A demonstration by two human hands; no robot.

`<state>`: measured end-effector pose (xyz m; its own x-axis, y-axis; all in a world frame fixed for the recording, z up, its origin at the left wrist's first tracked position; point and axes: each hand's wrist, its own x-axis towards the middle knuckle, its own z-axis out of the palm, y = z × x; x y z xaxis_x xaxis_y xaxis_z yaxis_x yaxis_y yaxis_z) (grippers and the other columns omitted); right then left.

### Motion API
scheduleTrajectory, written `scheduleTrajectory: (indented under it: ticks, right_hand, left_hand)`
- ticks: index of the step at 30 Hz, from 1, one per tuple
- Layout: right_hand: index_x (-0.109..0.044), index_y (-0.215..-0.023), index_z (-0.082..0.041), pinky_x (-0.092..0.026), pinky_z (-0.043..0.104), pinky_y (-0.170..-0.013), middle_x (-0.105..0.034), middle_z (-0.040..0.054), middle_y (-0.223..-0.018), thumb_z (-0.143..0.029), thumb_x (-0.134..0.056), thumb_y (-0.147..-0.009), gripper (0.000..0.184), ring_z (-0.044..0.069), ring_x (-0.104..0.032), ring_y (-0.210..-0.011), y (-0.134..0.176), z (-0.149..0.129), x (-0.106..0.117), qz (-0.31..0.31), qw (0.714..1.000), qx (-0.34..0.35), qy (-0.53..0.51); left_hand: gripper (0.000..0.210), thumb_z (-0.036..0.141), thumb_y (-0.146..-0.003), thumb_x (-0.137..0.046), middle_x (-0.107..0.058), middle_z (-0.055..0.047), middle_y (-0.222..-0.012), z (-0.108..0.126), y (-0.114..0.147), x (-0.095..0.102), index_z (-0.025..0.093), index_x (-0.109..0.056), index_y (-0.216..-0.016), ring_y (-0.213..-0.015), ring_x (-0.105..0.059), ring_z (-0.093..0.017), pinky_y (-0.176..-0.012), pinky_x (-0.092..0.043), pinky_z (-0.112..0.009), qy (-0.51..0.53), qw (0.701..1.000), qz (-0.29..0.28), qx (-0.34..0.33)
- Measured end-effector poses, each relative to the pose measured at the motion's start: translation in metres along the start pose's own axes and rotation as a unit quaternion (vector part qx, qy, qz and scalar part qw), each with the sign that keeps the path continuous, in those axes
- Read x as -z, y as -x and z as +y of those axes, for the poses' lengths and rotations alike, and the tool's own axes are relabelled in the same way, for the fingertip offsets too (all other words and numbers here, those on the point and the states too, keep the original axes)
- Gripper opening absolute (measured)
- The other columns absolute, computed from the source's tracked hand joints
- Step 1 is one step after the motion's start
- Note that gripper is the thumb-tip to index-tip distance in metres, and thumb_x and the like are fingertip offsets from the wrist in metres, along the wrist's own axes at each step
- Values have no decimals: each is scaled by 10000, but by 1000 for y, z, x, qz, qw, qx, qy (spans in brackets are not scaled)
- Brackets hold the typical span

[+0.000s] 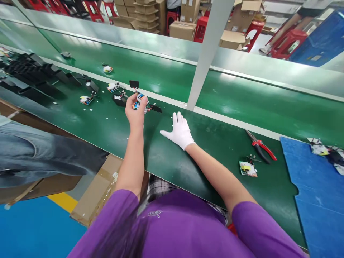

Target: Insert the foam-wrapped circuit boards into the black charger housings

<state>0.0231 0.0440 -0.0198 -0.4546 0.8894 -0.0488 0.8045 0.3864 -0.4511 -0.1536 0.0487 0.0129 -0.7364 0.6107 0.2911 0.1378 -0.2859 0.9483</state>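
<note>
Bare-skinned, my left hand (136, 109) is closed round a small circuit board (140, 97) with blue and orange parts. Black flat pieces stick out from it, one upward (134, 84) and one to the right (156, 108). My right hand (180, 132), in a white glove, is spread palm down over the green bench top (163, 157) with nothing in it. Pliers (260, 146) with red and black handles lie farther right. Near them is another circuit board (247, 168) with a yellow part and metal prongs.
Several more boards, one of them (86, 100), and many black plastic housings (34, 77) lie on the left. A blue mat (317, 193) covers the right end. A grey post (205, 53) rises behind the bench. A person's jeans (48, 150) are close at left.
</note>
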Motion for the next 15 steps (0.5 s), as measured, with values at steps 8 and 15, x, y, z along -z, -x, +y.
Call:
scheduleTrajectory:
  ticks: [8, 15]
  right_hand:
    - [-416, -1471, -88, -249, 482, -1212, -401, 199, -1547, -419, -647, -908, 693, 315, -342, -1458, -107, -37, -25, 29, 990, 126, -54]
    - [-602, -1280, -141, -272, 495, -1205, -573, 143, -1395, -298, -554, -962, 358, 293, -466, -1356, -91, -66, -15, 42, 966, 246, -60]
  left_hand:
    - [505, 521, -674, -782, -627, -30, -896, -4, -10, 4, 161, -623, -990, -622, -629, -95, -434, -370, -157, 27, 996, 64, 59]
    - [530, 585, -752, -705, -661, -57, -992, 2, -6, 8, 178, -619, -1081, -727, -652, -108, -490, -415, -161, 8, 994, 105, 3]
